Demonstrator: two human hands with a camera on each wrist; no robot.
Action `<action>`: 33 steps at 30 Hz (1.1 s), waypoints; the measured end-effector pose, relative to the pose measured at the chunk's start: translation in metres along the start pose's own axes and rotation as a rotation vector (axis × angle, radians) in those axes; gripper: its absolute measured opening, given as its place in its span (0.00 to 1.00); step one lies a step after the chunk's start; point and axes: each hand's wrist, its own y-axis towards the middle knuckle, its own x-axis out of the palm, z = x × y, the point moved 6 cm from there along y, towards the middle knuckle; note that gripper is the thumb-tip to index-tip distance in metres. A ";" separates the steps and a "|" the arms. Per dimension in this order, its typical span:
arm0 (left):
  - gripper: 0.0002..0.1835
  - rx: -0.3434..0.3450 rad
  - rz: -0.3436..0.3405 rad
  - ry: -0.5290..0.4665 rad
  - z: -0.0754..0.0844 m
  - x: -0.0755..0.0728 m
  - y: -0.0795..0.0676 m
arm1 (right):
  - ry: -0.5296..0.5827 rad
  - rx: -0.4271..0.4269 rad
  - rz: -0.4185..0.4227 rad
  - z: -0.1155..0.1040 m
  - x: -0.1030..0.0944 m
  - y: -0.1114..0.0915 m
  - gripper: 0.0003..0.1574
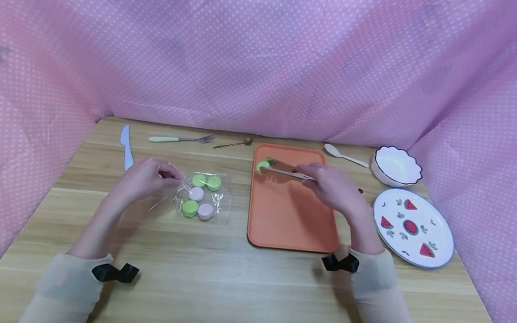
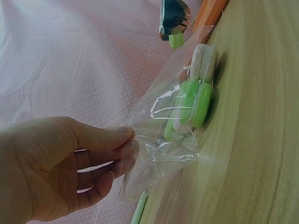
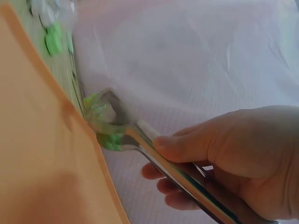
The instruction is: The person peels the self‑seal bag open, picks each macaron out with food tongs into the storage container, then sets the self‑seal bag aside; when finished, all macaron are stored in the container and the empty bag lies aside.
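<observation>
In the head view my left hand [image 1: 149, 176] pinches the edge of a clear plastic bag [image 1: 221, 215] between thumb and fingers. Inside the bag lie several macarons, light green [image 1: 189, 208] and pale lilac [image 1: 205, 211]. The left wrist view shows the bag's gathered film [image 2: 140, 172] at my fingertips. My right hand [image 1: 331, 186] grips metal tongs [image 3: 175, 175] with tined ends. Between the tong ends is a green macaron [image 1: 262, 167], over the upper left corner of an orange tray [image 1: 295, 221]. Whether it touches the tray I cannot tell.
Behind the bag lie a pale blue knife [image 1: 126, 147], a fork [image 1: 165, 139] and a small gold spoon [image 1: 230, 144]. A white spoon [image 1: 346, 156], a scalloped bowl [image 1: 395, 167] and a watermelon-patterned plate [image 1: 433, 231] are on the right. Pink dotted cloth [image 1: 266, 57] surrounds the table.
</observation>
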 end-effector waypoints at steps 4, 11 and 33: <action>0.02 0.001 0.009 0.000 0.001 0.000 0.000 | -0.063 0.033 0.028 0.019 -0.002 0.001 0.17; 0.02 0.012 0.013 0.007 0.001 -0.001 -0.001 | -0.110 0.030 0.022 0.030 0.005 0.005 0.16; 0.02 0.006 -0.003 0.006 0.001 0.000 0.001 | -0.120 0.078 -0.030 0.035 0.009 0.004 0.14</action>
